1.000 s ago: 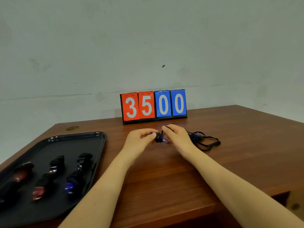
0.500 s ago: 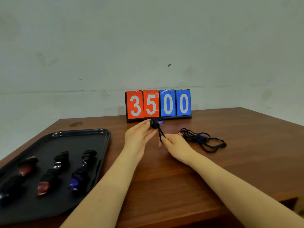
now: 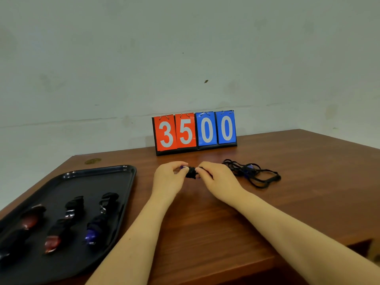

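Note:
A small blue item wrapped in black cord (image 3: 190, 173) sits between my two hands above the middle of the wooden table (image 3: 226, 212). My left hand (image 3: 169, 179) pinches its blue end with curled fingers. My right hand (image 3: 218, 178) pinches the black cord bundle from the right. Just right of my right hand, a second item with a loose, tangled black cord (image 3: 251, 173) lies on the table. A black tray (image 3: 67, 212) at the left holds three wrapped items in a row: one with a blue end (image 3: 96, 223) and two with red ends (image 3: 61, 225).
A flip scoreboard (image 3: 195, 131) reading 35 in red and 00 in blue stands at the table's far edge against a pale wall. The table's right edge drops off at the lower right. A small brownish mark (image 3: 93, 161) shows near the far left corner.
Half a second ago my left hand held the item raised with the cord stretched down to my right hand. Now both hands are together lower down, pinching the bundled cord.

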